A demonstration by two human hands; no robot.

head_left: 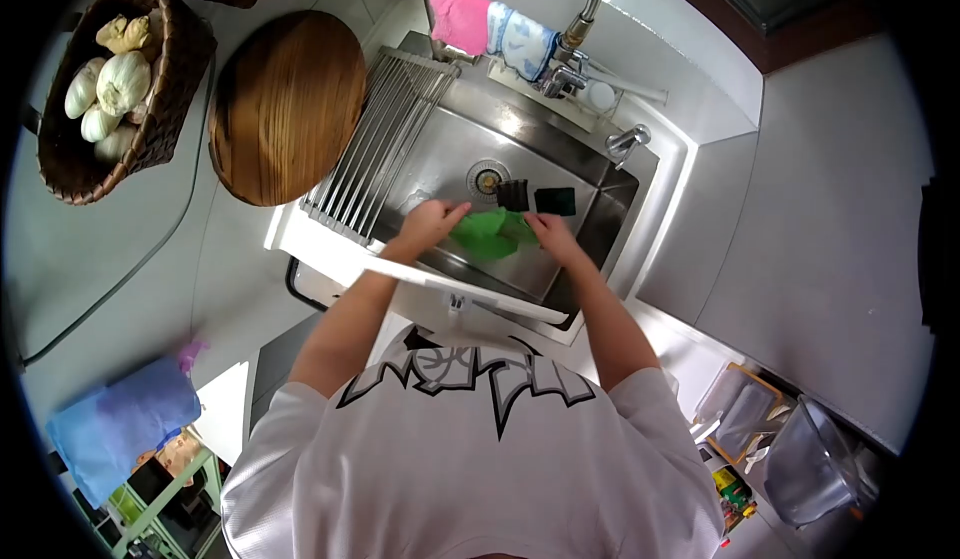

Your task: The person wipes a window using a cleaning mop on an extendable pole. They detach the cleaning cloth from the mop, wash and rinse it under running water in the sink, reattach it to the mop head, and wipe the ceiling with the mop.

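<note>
A bright green cloth [487,235] hangs spread between my two hands, above the stainless steel sink [460,144]. My left hand [430,227] is closed on its left corner. At the cloth's right edge my right hand [551,234] pinches it in the same way. Just beyond the cloth, two dark rectangular pads [555,202] lie side by side in the basin, close to the round drain [488,180]. Whether the cloth is wet cannot be made out.
A roll-up metal rack [385,139] covers the sink's left side. Beside it lies a round wooden board [288,109], then a basket [165,124] holding garlic. Pink [459,14] and blue-white cloths [522,44] hang behind, near the faucet [568,71]. A small tap [628,143] stands right.
</note>
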